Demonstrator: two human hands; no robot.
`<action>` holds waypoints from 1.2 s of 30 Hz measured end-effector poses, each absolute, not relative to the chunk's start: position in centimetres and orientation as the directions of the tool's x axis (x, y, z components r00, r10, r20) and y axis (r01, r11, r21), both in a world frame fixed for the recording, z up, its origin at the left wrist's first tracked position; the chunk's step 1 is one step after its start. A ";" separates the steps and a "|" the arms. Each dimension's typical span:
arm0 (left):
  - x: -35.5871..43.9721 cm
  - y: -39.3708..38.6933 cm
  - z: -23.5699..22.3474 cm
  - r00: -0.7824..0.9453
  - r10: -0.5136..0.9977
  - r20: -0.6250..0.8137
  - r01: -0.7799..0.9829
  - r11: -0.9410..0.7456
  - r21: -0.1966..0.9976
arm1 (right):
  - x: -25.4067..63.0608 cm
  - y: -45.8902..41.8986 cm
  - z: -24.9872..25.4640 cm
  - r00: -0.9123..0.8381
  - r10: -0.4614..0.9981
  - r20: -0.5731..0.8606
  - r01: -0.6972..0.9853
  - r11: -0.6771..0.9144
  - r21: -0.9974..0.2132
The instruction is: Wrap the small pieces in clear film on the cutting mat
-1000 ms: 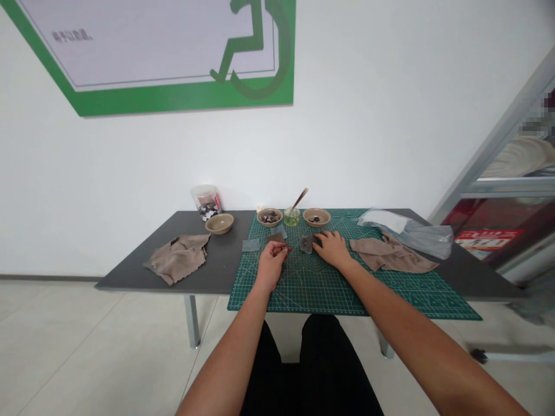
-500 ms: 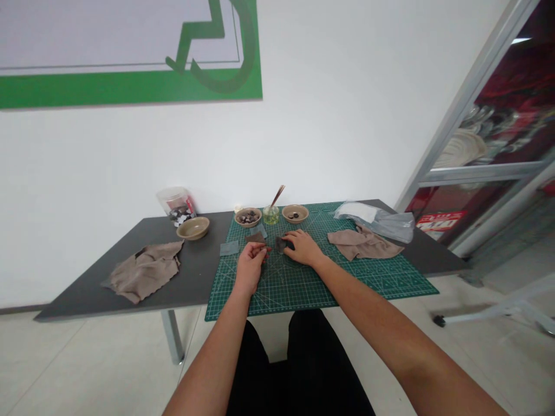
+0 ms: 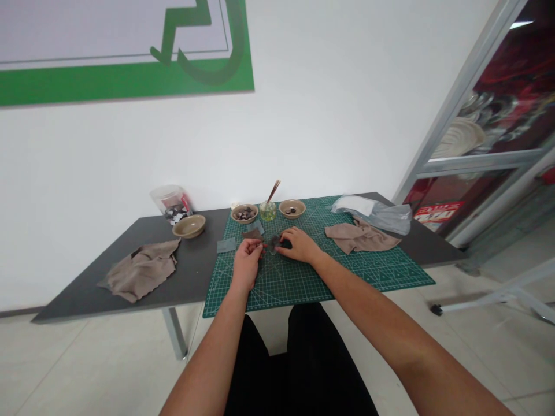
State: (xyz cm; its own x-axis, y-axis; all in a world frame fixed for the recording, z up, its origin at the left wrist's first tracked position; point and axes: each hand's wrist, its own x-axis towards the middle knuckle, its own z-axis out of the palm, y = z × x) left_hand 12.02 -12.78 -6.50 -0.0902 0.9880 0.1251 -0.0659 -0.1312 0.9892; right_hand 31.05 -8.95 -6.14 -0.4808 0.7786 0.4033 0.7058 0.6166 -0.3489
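Observation:
Fingertips together, my left hand (image 3: 247,263) pinches something small and reddish, too tiny to name, over the green cutting mat (image 3: 277,292). Just right of it, my right hand (image 3: 300,246) is closed around a dark object (image 3: 286,244) low over the mat. A thin grey piece (image 3: 274,245) shows at its fingertips, facing the left hand; its kind is unclear. Beyond the left hand lie a brown square (image 3: 253,234) and a grey-blue square (image 3: 256,226). Another grey-blue square (image 3: 226,245) lies at the mat's left edge.
Behind the hands stand a bowl of small pieces (image 3: 244,221), a glass jar with thin sticks (image 3: 267,212) and a bowl with a few pieces (image 3: 292,216). Brown cloths (image 3: 141,270) (image 3: 362,237) lie on both sides. A bowl (image 3: 189,234), plastic tub (image 3: 171,199) and plastic bag (image 3: 388,216) are farther out.
The grey piece at my right fingertips has turned and now looks lighter and rounder. Both hands stay close together over the mat. The whole view has shifted slightly.

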 end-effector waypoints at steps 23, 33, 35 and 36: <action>12.2 -13.0 -6.2 -0.071 0.990 0.125 -0.063 -0.130 0.990 | 33.5 -6.3 -7.9 0.005 0.907 0.422 0.246 0.407 -0.880; 12.2 -13.1 -6.2 -0.052 0.992 0.113 -0.109 -0.118 0.987 | 33.5 -6.3 -7.8 0.019 0.960 0.278 0.342 0.255 -0.904; 12.2 -13.2 -6.2 -0.054 0.992 0.117 -0.111 -0.123 0.986 | 33.4 -6.4 -7.7 0.033 0.970 0.241 0.307 0.219 -0.926; 12.2 -13.2 -6.2 -0.055 0.991 0.120 -0.113 -0.126 0.986 | 33.4 -6.3 -7.8 0.028 0.972 0.233 0.283 0.216 -0.935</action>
State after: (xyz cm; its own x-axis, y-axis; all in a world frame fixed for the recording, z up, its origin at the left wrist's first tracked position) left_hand 12.18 -13.18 -6.17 -0.0548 0.9912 0.1205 -0.1125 -0.1260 0.9856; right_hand 33.36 -6.34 -7.78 0.0279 0.9721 0.2329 0.2828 0.2158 -0.9346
